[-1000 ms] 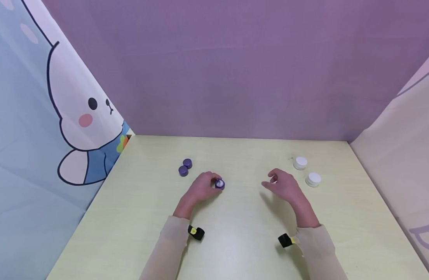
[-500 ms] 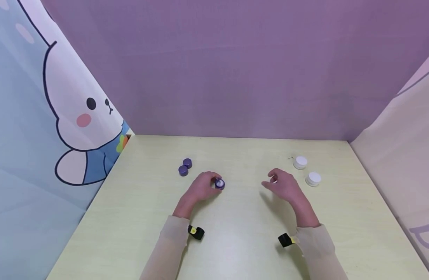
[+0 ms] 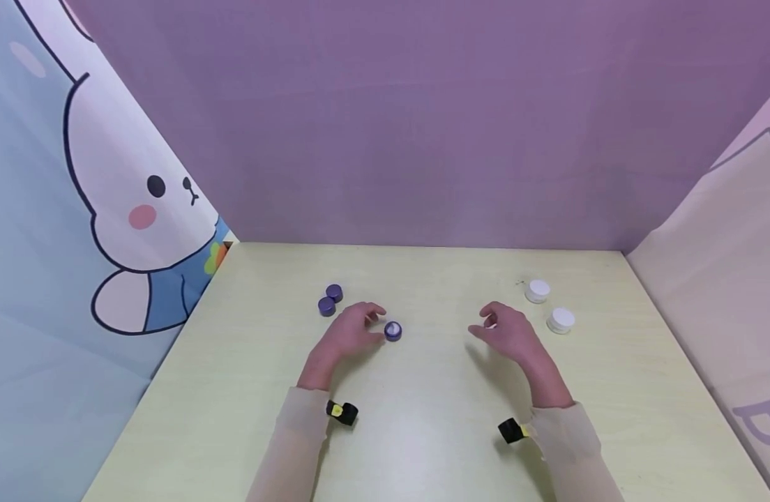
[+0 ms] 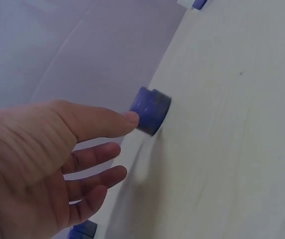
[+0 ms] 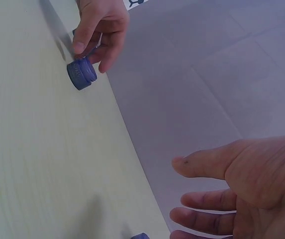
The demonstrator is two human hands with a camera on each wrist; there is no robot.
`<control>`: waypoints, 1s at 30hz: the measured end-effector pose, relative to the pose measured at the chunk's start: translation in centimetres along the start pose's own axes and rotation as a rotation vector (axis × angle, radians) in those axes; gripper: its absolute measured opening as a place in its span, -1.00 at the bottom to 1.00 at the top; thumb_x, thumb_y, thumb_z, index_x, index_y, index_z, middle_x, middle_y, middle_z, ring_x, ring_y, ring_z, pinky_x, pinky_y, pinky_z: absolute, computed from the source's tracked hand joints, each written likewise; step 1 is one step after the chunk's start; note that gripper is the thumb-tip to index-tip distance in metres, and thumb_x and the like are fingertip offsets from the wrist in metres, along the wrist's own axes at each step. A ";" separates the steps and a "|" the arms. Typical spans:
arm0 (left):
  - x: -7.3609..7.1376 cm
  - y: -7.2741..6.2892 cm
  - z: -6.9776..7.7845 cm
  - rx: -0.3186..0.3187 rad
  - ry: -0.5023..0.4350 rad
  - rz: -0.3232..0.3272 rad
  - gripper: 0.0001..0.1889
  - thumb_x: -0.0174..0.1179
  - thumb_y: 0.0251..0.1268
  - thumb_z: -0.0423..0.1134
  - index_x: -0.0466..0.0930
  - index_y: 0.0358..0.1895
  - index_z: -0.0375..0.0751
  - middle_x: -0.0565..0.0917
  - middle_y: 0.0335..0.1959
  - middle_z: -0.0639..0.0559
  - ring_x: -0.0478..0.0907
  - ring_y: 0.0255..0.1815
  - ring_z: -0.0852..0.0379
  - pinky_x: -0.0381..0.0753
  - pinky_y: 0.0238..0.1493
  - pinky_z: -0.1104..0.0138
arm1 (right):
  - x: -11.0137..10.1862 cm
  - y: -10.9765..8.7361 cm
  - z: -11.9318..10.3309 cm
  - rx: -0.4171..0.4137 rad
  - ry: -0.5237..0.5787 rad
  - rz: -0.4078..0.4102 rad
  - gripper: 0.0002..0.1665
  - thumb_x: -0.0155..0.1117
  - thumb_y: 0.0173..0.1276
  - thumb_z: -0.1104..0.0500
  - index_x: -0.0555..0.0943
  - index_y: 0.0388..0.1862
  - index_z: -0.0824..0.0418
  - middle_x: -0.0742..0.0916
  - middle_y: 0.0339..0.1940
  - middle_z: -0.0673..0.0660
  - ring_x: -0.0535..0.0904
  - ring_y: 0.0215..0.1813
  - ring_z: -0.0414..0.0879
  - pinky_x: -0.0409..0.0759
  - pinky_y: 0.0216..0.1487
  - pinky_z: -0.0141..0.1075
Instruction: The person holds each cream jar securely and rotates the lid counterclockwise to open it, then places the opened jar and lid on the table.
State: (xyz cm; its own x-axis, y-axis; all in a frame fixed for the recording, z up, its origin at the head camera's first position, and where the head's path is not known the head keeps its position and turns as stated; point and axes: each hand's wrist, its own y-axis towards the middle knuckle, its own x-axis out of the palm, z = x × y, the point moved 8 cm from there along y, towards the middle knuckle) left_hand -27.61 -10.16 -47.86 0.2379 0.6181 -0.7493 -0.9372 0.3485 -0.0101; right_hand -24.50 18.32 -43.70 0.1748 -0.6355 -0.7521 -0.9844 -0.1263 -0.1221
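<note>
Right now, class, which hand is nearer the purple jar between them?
Left. The left hand is close beside the purple jar; the right hand is farther, to its right.

Tabletop (image 3: 435, 390) lies free between left hand (image 3: 347, 331) and right hand (image 3: 507, 333) save for a purple jar (image 3: 393, 331) at the left's fingertips; two purple pieces (image 3: 326, 307) obstruct beyond the left, two white pieces (image 3: 561, 321) beyond the right.

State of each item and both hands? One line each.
Purple jar: upright, looks lidless
Left hand: fingers parted, gripping nothing
Right hand: fingers parted, holding nothing
Far purple piece: on table
Near purple piece: on table, beside that
Far white piece: on table
Near white piece: on table, separate
</note>
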 end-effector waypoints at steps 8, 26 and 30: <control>-3.1 -0.3 -0.2 0.045 -0.059 0.164 -0.70 0.32 0.24 -0.28 0.64 0.05 -0.17 0.68 -0.21 0.00 0.61 -0.20 0.12 0.60 -0.18 0.26 | 0.1 0.1 0.0 0.006 0.004 -0.008 -0.44 0.32 0.32 -0.01 0.49 0.10 0.37 0.65 -0.14 0.22 0.58 -0.18 0.07 0.55 -0.18 -0.08; -9.4 -3.3 -6.4 -0.110 -0.087 0.525 -0.67 0.34 0.18 -0.26 0.64 0.02 -0.22 0.55 0.02 -0.16 0.50 0.02 -0.23 0.52 -0.13 0.03 | 0.6 0.1 -0.4 -0.025 0.004 0.002 -0.48 0.31 0.32 0.00 0.52 0.07 0.36 0.65 -0.21 0.15 0.55 -0.25 0.01 0.53 -0.22 -0.12; -9.2 -3.2 -7.4 -0.165 -0.133 0.512 -0.62 0.36 0.19 -0.23 0.61 0.07 -0.25 0.55 0.02 -0.20 0.50 0.02 -0.23 0.52 -0.11 0.02 | 0.5 0.0 -0.4 -0.038 -0.002 0.006 -0.49 0.31 0.32 0.02 0.52 0.06 0.38 0.65 -0.24 0.14 0.55 -0.28 -0.01 0.53 -0.24 -0.12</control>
State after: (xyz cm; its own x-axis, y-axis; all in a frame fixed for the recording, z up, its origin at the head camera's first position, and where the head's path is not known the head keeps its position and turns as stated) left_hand -28.68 -22.16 -45.83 -0.2381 0.7670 -0.5959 -0.9667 -0.1276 0.2220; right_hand -24.45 17.65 -43.84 0.1688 -0.6349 -0.7539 -0.9841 -0.1512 -0.0930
